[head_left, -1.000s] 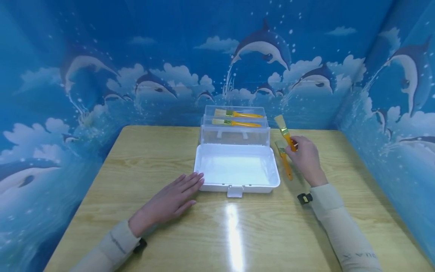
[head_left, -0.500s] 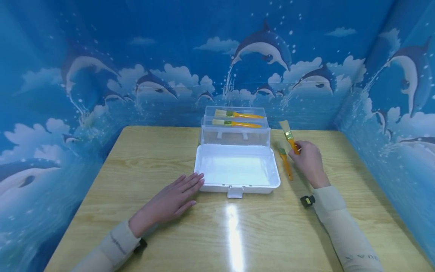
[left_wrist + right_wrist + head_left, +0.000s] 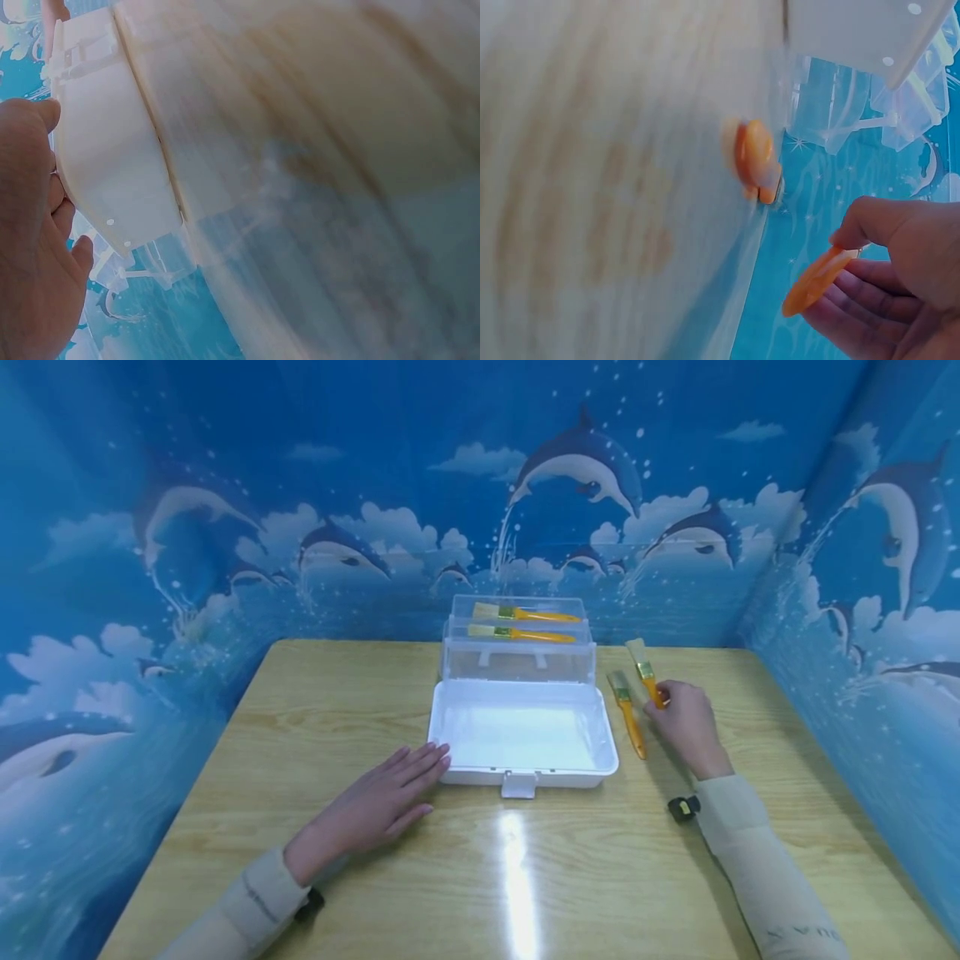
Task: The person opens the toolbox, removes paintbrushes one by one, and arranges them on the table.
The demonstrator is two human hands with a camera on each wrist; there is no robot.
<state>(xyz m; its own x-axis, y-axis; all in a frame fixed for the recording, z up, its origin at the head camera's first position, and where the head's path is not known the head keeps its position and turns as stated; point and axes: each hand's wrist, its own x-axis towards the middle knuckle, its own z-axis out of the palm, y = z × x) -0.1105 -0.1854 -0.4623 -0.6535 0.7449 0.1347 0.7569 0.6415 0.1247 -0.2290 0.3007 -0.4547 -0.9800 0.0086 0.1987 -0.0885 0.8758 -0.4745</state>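
A white box with its clear lid raised stands mid-table. Flat and with fingers straight, my left hand touches its front left corner; the left wrist view shows the fingers along the box's side. To the right of the box, my right hand pinches a paintbrush by its orange handle, bristles pointing away from me. In the right wrist view, that handle sits between thumb and fingers. Another paintbrush lies on the table between the box and my right hand.
Two more paintbrushes lie in the clear trays behind the box. A wooden table carries everything, with blue dolphin-print cloth at its back and sides.
My right hand has moved right and a little toward me with its paintbrush, away from the paintbrush on the table. My left hand has stayed at the box.
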